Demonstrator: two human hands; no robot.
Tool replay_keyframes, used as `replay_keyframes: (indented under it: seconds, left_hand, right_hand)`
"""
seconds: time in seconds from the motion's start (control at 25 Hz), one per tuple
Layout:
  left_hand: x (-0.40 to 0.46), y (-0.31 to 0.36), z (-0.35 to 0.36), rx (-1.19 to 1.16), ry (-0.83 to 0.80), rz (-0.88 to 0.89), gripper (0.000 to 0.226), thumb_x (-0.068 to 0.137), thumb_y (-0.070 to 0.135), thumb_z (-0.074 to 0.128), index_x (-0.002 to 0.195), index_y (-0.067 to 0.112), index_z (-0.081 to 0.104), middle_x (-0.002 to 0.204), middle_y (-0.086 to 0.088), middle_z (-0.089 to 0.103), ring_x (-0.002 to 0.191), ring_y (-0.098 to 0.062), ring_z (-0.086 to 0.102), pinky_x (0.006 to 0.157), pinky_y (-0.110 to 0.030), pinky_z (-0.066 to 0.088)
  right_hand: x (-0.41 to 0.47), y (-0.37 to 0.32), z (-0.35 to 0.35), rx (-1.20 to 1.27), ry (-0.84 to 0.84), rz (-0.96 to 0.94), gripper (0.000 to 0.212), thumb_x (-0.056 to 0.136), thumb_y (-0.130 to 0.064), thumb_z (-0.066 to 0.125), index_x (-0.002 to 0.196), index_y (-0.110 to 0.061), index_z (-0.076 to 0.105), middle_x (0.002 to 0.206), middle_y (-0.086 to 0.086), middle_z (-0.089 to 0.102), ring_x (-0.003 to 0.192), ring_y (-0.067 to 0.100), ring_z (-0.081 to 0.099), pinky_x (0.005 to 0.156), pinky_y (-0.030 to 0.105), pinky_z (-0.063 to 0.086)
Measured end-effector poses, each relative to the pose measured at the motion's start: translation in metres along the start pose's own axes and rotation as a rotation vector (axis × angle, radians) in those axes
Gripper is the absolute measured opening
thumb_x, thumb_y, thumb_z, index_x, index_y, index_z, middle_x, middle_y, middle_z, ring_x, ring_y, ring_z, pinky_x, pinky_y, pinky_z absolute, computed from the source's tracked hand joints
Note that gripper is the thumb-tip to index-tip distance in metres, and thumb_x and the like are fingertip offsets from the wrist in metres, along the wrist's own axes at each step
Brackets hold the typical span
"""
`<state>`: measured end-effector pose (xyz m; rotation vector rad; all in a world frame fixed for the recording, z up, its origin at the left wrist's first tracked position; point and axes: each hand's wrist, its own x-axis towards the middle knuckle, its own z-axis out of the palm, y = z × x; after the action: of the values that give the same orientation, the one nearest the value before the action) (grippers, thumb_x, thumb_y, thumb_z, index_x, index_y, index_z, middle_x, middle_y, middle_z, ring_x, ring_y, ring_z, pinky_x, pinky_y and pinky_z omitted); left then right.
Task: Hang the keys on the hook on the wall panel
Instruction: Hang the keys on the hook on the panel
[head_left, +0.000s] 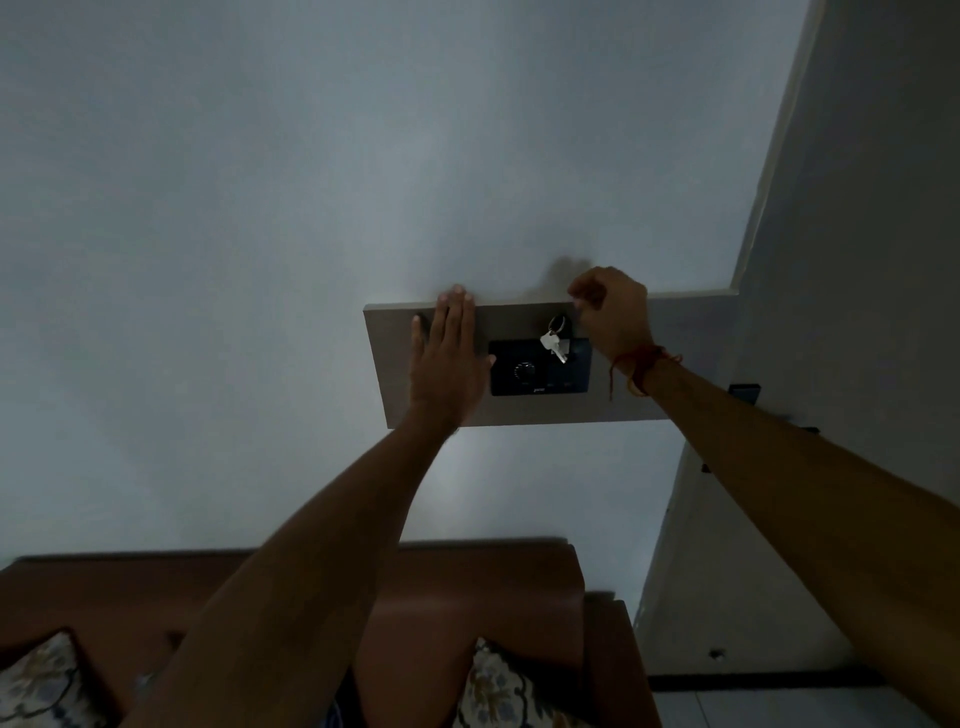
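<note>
On the wall panel (395, 364), left hand (447, 358) lies spread; right hand (613, 312) curls beside hanging keys (555, 340).

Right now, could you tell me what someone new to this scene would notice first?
Two bare arms reach up to a grey wall panel right of centre. The left hand lies flat and open on the panel's left part, while the right hand curls at its top edge, just beside the silver keys dangling by their ring over a black switch plate. Below, a brown sofa with patterned cushions fills the bottom.
</note>
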<state>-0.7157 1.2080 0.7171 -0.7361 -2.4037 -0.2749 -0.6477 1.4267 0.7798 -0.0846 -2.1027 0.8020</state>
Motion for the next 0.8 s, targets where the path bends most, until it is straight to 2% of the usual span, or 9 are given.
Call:
replay_keyframes:
  seconds: [0.12, 0.24, 0.36, 0.48, 0.6, 0.68, 0.8]
  left_hand:
    - [0.001, 0.002, 0.003, 0.005, -0.007, -0.018, 0.089, 0.099, 0.048, 0.054, 0.163, 0.005, 0.008, 0.173, -0.014, 0.005, 0.161, -0.029, 0.003, 0.129, -0.059, 0.015]
    - [0.002, 0.003, 0.005, 0.008, 0.001, -0.022, 0.091, 0.098, 0.048, 0.055, 0.162, 0.005, 0.008, 0.173, -0.015, 0.005, 0.161, -0.03, 0.004, 0.129, -0.059, 0.015]
    - [0.002, 0.002, 0.006, 0.019, 0.012, -0.017, 0.091, 0.097, 0.049, 0.056, 0.162, 0.004, 0.009, 0.173, -0.015, 0.007, 0.161, -0.03, 0.006, 0.129, -0.059, 0.016]
    - [0.002, 0.001, 0.007, 0.01, 0.016, -0.018, 0.091, 0.098, 0.049, 0.056, 0.163, 0.006, 0.01, 0.173, -0.014, 0.007, 0.161, -0.029, 0.006, 0.129, -0.059, 0.017]
    - [0.001, 0.002, 0.009, 0.02, 0.026, -0.03, 0.09, 0.098, 0.05, 0.054, 0.163, 0.006, 0.01, 0.173, -0.013, 0.007, 0.161, -0.028, 0.006, 0.128, -0.059, 0.017]
    - [0.001, 0.004, 0.011, 0.014, 0.038, -0.041, 0.09, 0.098, 0.051, 0.054, 0.163, 0.006, 0.01, 0.173, -0.013, 0.008, 0.161, -0.028, 0.007, 0.128, -0.058, 0.018]
    - [0.001, 0.007, 0.013, 0.036, 0.047, -0.066, 0.088, 0.1, 0.053, 0.048, 0.163, 0.007, 0.007, 0.173, -0.012, 0.006, 0.161, -0.028, 0.006, 0.129, -0.057, 0.018]
  right_hand:
    - [-0.005, 0.009, -0.001, -0.096, -0.132, -0.081, 0.03, 0.068, 0.019, 0.056, 0.088, 0.003, 0.071, 0.09, 0.024, 0.069, 0.084, 0.034, 0.065, 0.075, 0.032, 0.053]
    - [-0.007, 0.011, 0.007, -0.15, -0.217, -0.089, 0.028, 0.071, 0.015, 0.064, 0.095, 0.002, 0.07, 0.094, 0.022, 0.066, 0.085, 0.029, 0.062, 0.075, 0.026, 0.046]
    - [-0.005, 0.009, 0.014, -0.218, -0.242, -0.117, 0.023, 0.077, 0.008, 0.066, 0.098, 0.0, 0.071, 0.094, 0.018, 0.063, 0.084, 0.026, 0.059, 0.074, 0.03, 0.049]
    - [-0.002, 0.008, 0.016, -0.276, -0.252, -0.166, 0.007, 0.082, 0.003, 0.063, 0.083, 0.004, 0.07, 0.087, 0.02, 0.06, 0.079, 0.031, 0.059, 0.067, 0.035, 0.048]
    - [-0.001, 0.008, 0.017, -0.299, -0.256, -0.164, 0.016, 0.083, 0.005, 0.059, 0.067, 0.005, 0.061, 0.081, 0.02, 0.056, 0.073, 0.034, 0.057, 0.059, 0.032, 0.039]
    - [-0.002, 0.01, 0.015, -0.282, -0.235, -0.16, 0.017, 0.083, 0.007, 0.059, 0.066, 0.004, 0.06, 0.079, 0.02, 0.054, 0.071, 0.031, 0.055, 0.059, 0.03, 0.036]
    - [-0.01, 0.015, 0.016, -0.249, -0.247, -0.168, 0.015, 0.081, 0.008, 0.059, 0.067, 0.003, 0.058, 0.077, 0.015, 0.05, 0.07, 0.028, 0.053, 0.059, 0.035, 0.042]
